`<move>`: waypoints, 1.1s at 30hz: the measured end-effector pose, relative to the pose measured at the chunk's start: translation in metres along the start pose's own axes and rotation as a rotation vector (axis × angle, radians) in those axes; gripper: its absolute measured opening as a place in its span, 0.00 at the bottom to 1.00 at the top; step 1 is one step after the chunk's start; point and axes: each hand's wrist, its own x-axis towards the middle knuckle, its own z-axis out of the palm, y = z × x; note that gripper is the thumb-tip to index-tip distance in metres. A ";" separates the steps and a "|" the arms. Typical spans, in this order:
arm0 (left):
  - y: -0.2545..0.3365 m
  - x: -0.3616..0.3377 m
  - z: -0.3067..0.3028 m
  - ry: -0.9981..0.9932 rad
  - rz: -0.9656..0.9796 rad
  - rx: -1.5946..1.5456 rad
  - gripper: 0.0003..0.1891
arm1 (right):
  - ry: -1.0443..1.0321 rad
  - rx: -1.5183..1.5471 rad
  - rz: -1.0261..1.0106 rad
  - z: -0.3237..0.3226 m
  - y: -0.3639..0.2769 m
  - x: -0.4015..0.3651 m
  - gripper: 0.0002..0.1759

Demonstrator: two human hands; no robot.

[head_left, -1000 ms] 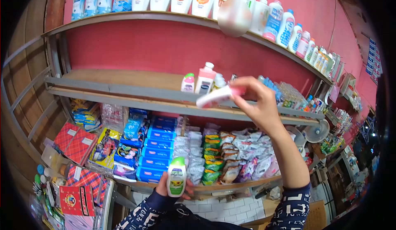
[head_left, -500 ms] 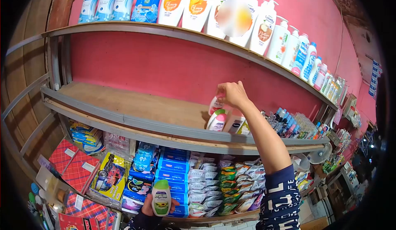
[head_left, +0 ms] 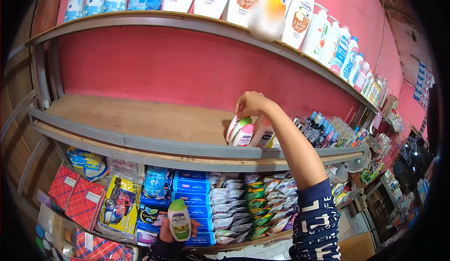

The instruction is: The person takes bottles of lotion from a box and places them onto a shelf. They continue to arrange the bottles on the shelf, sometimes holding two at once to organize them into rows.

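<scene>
My left hand (head_left: 166, 233) is wrapped round a lotion bottle (head_left: 180, 221) with a light green cap and an avocado picture, held upright low in front of the lower shelf. Above, my right hand (head_left: 253, 105) reaches over a small group of bottles on the middle shelf. Its fingers are closed on the top of a white lotion bottle (head_left: 231, 126) at the group's left end, which leans slightly. Right beside it are a green-capped bottle (head_left: 243, 122) and a pink-capped bottle (head_left: 244, 135). A white bottle with a dark label (head_left: 263, 133) stands further right, partly behind my forearm.
The middle shelf (head_left: 140, 115) has a raised grey front rail (head_left: 154, 144). Tall pump bottles (head_left: 300, 19) line the upper shelf (head_left: 140, 21). Below are blue packs (head_left: 191, 186), stacked sachets (head_left: 255, 200) and red plaid books (head_left: 84, 197). Small bottles (head_left: 323, 130) stand to the right.
My right hand has lowered the white bottle onto the shelf, left of the green- and pink-capped bottles. The bottle in my left hand now tilts slightly. The view has shifted a little.
</scene>
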 end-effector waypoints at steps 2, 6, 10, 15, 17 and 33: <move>0.001 0.001 0.002 0.012 -0.002 0.003 0.44 | -0.026 0.002 0.021 -0.001 0.000 0.003 0.09; 0.001 0.002 0.001 0.006 -0.001 -0.031 0.43 | -0.062 0.058 0.061 0.000 0.002 0.006 0.10; 0.001 0.005 0.003 0.006 -0.004 -0.013 0.43 | -0.092 0.077 0.075 -0.002 0.002 0.004 0.09; 0.002 0.011 0.004 -0.032 -0.015 -0.021 0.44 | -0.029 -0.005 0.031 -0.003 -0.003 0.001 0.09; 0.002 0.015 0.005 -0.034 -0.031 -0.031 0.44 | 0.007 0.051 0.042 -0.001 0.000 0.003 0.10; 0.026 0.087 0.047 -0.414 -0.010 0.000 0.47 | -0.402 0.646 -0.609 0.031 -0.125 -0.088 0.16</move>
